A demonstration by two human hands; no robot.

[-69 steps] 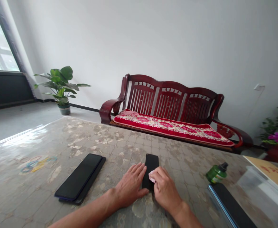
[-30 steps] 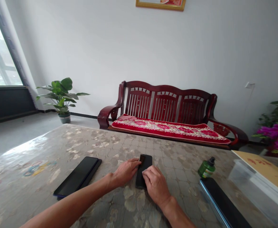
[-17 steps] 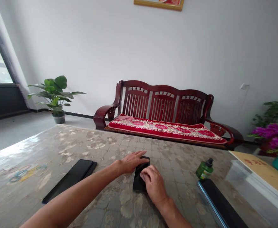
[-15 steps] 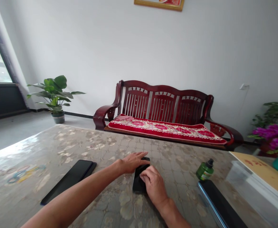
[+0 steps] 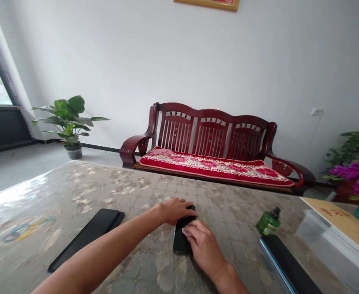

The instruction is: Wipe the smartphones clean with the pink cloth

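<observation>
A black smartphone (image 5: 181, 241) lies flat on the patterned tabletop, its long side pointing away from me. My left hand (image 5: 176, 211) rests across its far end with the fingers stretched out and a little apart; the thumb is hidden. Over the middle of the screen is my right hand (image 5: 202, 241), its fingertips curled and pressed together against the glass. Whether anything small sits between those fingertips, I cannot tell. Left of my forearm are dark phones (image 5: 84, 234), one partly on top of another.
To the right stand a green bottle (image 5: 269, 220) with a black cap, another phone (image 5: 288, 261) and a clear box (image 5: 323, 241) under a tan board. Coloured rubber bands (image 5: 26, 229) lie at left. A red wooden bench (image 5: 210, 134) is beyond the table (image 5: 130, 261).
The view has shifted slightly, so the table objects sit a little lower. My right hand stays on the screen with nearly the same pinched shape; the left hand's fingers are slightly closer together.
</observation>
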